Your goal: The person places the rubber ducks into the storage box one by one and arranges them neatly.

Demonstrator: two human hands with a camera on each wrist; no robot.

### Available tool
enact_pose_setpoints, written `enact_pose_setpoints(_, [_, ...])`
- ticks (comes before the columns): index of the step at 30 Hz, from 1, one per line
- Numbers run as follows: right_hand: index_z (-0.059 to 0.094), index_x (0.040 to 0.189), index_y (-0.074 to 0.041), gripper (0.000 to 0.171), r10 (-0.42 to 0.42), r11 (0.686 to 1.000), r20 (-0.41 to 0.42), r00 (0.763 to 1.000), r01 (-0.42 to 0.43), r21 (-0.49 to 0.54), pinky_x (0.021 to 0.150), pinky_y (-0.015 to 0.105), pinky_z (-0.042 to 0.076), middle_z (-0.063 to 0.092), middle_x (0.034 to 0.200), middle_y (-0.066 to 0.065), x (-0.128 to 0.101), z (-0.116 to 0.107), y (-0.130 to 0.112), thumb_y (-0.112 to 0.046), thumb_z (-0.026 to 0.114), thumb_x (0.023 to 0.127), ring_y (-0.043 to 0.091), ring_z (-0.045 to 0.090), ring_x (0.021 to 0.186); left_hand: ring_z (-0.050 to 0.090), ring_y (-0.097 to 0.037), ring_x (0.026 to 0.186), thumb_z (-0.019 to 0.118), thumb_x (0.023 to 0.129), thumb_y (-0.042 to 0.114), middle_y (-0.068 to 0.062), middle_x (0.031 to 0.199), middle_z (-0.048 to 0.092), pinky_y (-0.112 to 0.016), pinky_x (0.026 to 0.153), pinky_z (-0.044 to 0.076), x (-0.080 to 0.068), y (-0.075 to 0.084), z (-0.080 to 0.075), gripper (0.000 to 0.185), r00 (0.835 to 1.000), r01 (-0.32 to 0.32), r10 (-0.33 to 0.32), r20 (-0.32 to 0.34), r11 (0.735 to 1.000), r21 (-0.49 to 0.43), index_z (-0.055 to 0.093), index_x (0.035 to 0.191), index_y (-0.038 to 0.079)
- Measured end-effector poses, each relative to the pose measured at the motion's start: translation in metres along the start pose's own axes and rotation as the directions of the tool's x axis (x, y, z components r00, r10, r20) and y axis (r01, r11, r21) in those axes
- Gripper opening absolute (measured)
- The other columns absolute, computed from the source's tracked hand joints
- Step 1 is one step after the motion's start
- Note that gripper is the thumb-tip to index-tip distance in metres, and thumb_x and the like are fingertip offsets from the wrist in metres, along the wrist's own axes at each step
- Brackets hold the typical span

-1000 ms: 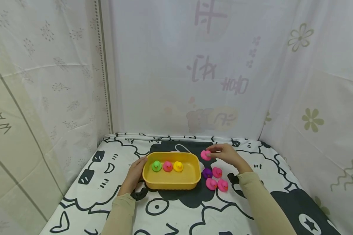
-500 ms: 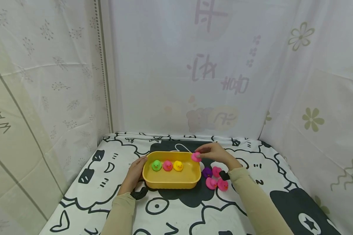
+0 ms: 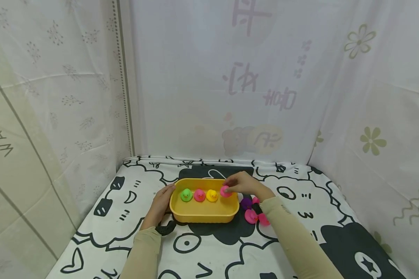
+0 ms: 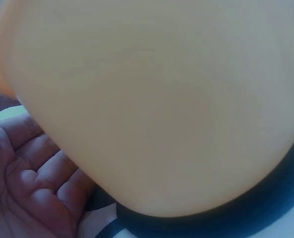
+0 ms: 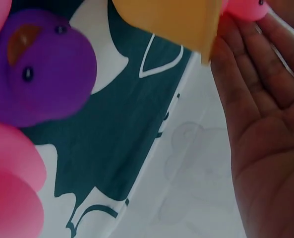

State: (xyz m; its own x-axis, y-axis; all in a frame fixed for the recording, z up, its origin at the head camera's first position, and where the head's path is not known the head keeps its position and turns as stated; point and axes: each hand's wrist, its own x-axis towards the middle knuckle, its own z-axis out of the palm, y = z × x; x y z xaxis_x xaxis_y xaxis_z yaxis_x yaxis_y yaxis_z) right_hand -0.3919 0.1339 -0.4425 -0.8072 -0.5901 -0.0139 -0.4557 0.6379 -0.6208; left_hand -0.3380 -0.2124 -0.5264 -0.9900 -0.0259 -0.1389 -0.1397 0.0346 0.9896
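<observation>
A yellow tub stands on the patterned cloth, holding a green duck, a pink duck and a yellow duck in a row. My right hand pinches another pink duck just inside the tub's right end, beside the yellow duck. In the right wrist view that pink duck sits at my fingertips past the tub's corner. My left hand rests against the tub's left end; in the left wrist view its curled fingers lie along the tub wall.
A purple duck and pink ducks lie on the cloth right of the tub, partly behind my right sleeve. In the right wrist view the purple duck is close. Fabric walls enclose the back and both sides.
My right hand has carried the pink duck leftward from outside the tub's right end to over the rim and down inside it. The left hand has stayed on the tub.
</observation>
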Motion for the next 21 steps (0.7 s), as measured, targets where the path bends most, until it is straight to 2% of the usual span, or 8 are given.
enact_pose_setpoints(8, [0.076,0.112,-0.012,0.029,-0.063,0.988,0.005,0.998,0.063,-0.139,0.085,0.028,0.056,0.071,0.097,-0.009,0.008,0.013,-0.005,-0.030,0.078,0.089,0.010,0.064,0.087,0.052,-0.028,0.130,0.049,0.102,0.053,-0.011,0.154,0.044,-0.037,0.096,0.052,0.000,0.000,0.000,0.061,1.000,0.012,-0.012,-0.009,1.000,0.003,0.046,0.151,0.016])
enact_pose_setpoints(17, [0.077,0.107,-0.017,0.022,-0.026,0.958,0.043,0.999,0.037,-0.283,0.082,0.026,0.055,0.070,0.092,-0.010,0.017,0.023,-0.008,-0.030,0.079,0.089,0.009,0.061,0.083,0.055,-0.028,0.128,0.049,0.102,0.052,-0.013,0.152,0.046,-0.036,0.091,0.055,0.000,-0.002,0.000,0.061,1.000,0.009,-0.009,0.005,1.000,-0.004,0.046,0.150,0.015])
enact_pose_setpoints(21, [0.076,0.104,-0.017,0.020,-0.015,0.949,0.043,0.999,0.027,-0.314,0.079,0.025,0.055,0.067,0.089,-0.009,0.020,0.025,-0.009,-0.029,0.080,0.088,0.011,0.059,0.081,0.056,-0.028,0.126,0.049,0.103,0.050,-0.013,0.152,0.046,-0.035,0.089,0.056,0.000,0.000,0.000,0.058,1.000,0.008,-0.008,0.000,1.000,-0.002,0.047,0.150,0.016])
